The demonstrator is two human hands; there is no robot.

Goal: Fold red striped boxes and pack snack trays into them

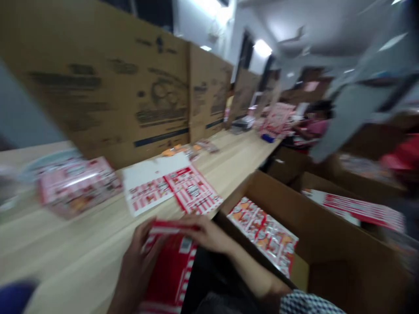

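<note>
Both my hands are closed around a red box (166, 270) with pink-and-white striped edges and a small white label. My left hand (139, 257) grips its left side, and my right hand (203, 233) holds its top right edge. The box is at the table's front edge, close to my body, and its lower end runs out of view. Just beyond it lie a flat striped printed card (193, 189) and a partly white printed sheet (150, 179). Motion blur softens the finger details.
An open cardboard carton (327, 235) at the right holds printed packs (265, 235). A wrapped pink striped box (80, 185) sits at the table's left. Orange packets (180, 151) lie before tall cardboard panels (131, 87). Another person (314, 124) sits further along the table.
</note>
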